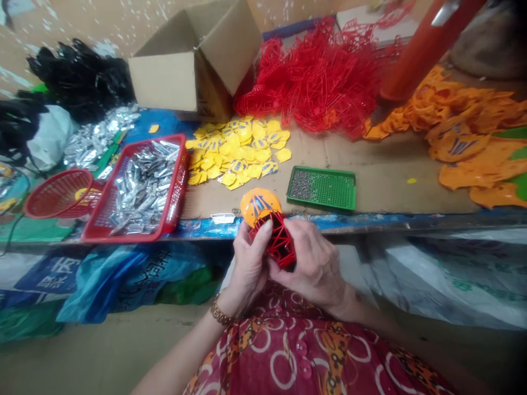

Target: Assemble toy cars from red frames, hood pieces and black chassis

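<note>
Both my hands meet just below the table's front edge, over my lap. My left hand (247,263) and my right hand (315,263) are closed together on a toy assembly: a red plastic lattice frame (279,241) over a black part, with an orange disc (260,204) bearing a blue-and-white print at its top. My left thumb lies across the upper edge of the red frame. My right fingers wrap the frame's lower right side.
On the table stand a red basket of silver metal pieces (142,186), a round red basket (60,192), yellow printed pieces (239,153), a green tray of tiny beads (321,188), a cardboard box (193,60), heaped red frames (325,71) and orange shells (473,137).
</note>
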The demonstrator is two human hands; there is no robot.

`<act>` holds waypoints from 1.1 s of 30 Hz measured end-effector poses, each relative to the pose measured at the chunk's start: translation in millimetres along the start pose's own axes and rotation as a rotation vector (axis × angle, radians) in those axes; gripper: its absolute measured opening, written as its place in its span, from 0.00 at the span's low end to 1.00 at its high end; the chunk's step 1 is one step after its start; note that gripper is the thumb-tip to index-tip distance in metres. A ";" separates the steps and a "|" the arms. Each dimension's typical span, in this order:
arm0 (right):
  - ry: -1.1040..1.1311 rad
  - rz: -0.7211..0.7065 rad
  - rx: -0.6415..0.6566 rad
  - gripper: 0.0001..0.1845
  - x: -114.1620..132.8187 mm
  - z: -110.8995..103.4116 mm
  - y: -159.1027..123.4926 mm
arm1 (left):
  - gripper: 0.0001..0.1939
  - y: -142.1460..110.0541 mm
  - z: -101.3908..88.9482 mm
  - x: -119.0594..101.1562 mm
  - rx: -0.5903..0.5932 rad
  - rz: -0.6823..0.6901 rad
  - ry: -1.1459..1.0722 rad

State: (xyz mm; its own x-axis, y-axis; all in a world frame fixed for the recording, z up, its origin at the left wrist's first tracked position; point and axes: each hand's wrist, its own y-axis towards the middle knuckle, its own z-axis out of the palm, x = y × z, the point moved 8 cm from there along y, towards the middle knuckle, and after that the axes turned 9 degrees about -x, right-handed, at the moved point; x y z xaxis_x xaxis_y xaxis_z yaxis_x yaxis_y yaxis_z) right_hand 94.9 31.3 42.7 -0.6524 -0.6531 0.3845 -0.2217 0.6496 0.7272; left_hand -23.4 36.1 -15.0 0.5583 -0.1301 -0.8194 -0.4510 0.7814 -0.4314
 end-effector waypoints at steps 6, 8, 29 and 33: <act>-0.018 -0.059 -0.004 0.31 4.4 -2.7 0.5 | 0.19 3.6 -3.7 4.4 0.011 -0.013 -0.014; -0.015 -0.083 -0.013 0.30 6.7 -3.8 1.1 | 0.19 3.8 -5.7 5.3 0.004 -0.005 -0.012; 0.299 0.311 0.190 0.47 -18.3 8.1 -7.0 | 0.16 -4.1 -9.5 9.8 0.035 -0.123 -0.043; 0.515 0.603 0.271 0.34 -34.1 20.0 -7.6 | 0.16 -4.5 -12.9 8.0 0.045 -0.117 -0.076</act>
State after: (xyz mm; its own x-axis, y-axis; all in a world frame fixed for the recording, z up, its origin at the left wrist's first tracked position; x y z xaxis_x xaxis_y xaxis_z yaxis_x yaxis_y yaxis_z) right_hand 104.3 56.4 12.7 -0.3171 -0.2169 0.9232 -0.1498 0.9727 0.1771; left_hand -25.9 23.6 -24.5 0.6571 -0.1768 -0.7328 -0.3489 0.7904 -0.5036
